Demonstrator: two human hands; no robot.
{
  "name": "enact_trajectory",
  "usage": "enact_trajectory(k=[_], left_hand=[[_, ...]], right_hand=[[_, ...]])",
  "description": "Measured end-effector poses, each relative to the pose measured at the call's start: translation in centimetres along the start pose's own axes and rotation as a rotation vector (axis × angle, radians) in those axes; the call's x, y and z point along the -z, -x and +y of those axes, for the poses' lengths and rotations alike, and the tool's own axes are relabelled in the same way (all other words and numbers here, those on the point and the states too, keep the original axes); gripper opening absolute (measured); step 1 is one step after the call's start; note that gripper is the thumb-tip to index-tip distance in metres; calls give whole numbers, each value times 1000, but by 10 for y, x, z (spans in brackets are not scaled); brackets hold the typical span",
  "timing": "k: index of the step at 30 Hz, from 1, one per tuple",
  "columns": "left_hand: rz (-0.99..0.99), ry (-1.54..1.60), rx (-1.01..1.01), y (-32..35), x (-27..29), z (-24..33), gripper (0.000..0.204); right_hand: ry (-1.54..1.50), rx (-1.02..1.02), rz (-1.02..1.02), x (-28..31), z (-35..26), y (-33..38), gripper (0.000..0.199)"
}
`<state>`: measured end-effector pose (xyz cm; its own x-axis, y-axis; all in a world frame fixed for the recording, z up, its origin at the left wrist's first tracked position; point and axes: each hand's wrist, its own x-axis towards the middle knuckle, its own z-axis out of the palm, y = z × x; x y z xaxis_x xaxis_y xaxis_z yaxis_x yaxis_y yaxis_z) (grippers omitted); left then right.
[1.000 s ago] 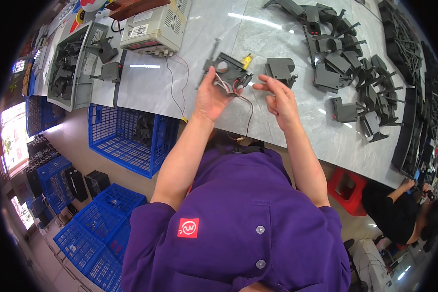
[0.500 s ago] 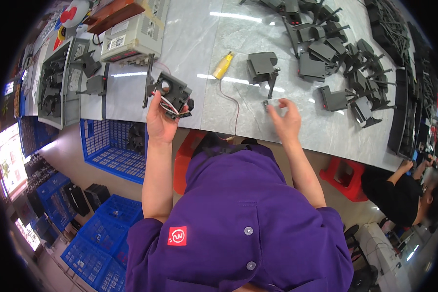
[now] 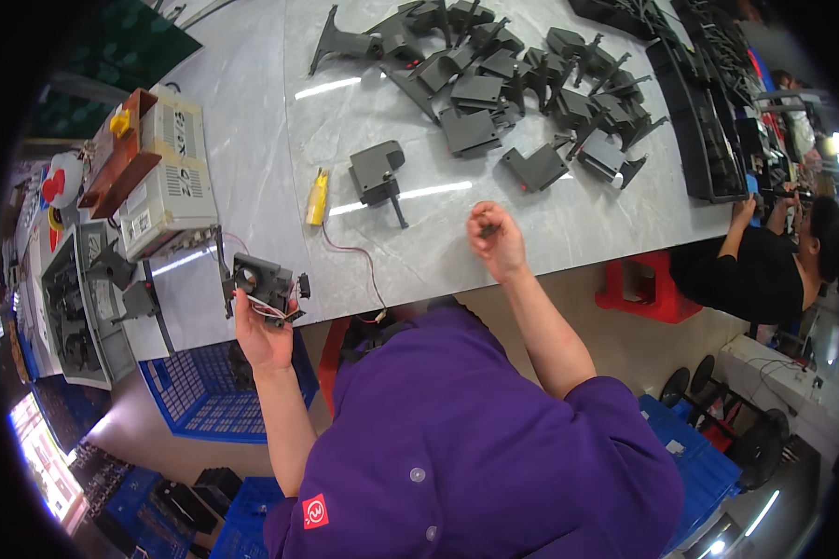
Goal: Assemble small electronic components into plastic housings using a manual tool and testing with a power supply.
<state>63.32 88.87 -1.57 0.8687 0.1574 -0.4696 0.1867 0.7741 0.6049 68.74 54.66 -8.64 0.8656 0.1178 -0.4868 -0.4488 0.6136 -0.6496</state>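
Observation:
My left hand [image 3: 265, 337] is closed on a dark grey plastic housing [image 3: 263, 284], held up at the table's front edge. A round hole shows in the housing, and red and white wires [image 3: 268, 307] run across its near side. My right hand [image 3: 497, 240] is raised over the front of the table, its fingers curled round a small dark piece [image 3: 488, 229] whose kind I cannot make out. Between the hands, a separate dark grey housing [image 3: 377, 171] with a thin arm lies on the table, beside a yellow-wrapped connector [image 3: 318, 197] on a thin cable.
Many similar grey housings [image 3: 475, 93] are heaped at the back. Black trays [image 3: 694, 121] line the right end. A beige power unit [image 3: 170, 177] and a grey bin [image 3: 98, 307] stand at left. Below are a blue crate [image 3: 186, 396] and a red stool [image 3: 645, 291]. Another person sits at right.
My view has turned to the right. My right hand has closed on the small dark piece that lay by its fingertips and lifted it. The left hand keeps its hold on the housing.

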Motion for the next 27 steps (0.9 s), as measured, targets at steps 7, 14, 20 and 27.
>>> enact_trajectory(k=[7, 14, 20, 27], left_hand=[[23, -8, -16, 1, -10, -7, 31], [-8, -52, 6, 4, -15, -8, 31], [15, -57, -28, 9, -11, -5, 32], [38, -26, -35, 9, -15, -13, 32]], right_hand=[[556, 631, 926, 46, -60, -27, 55], [711, 476, 675, 24, -14, -37, 64], [849, 502, 509, 22, -12, -26, 54], [1162, 807, 421, -20, -32, -33, 74]])
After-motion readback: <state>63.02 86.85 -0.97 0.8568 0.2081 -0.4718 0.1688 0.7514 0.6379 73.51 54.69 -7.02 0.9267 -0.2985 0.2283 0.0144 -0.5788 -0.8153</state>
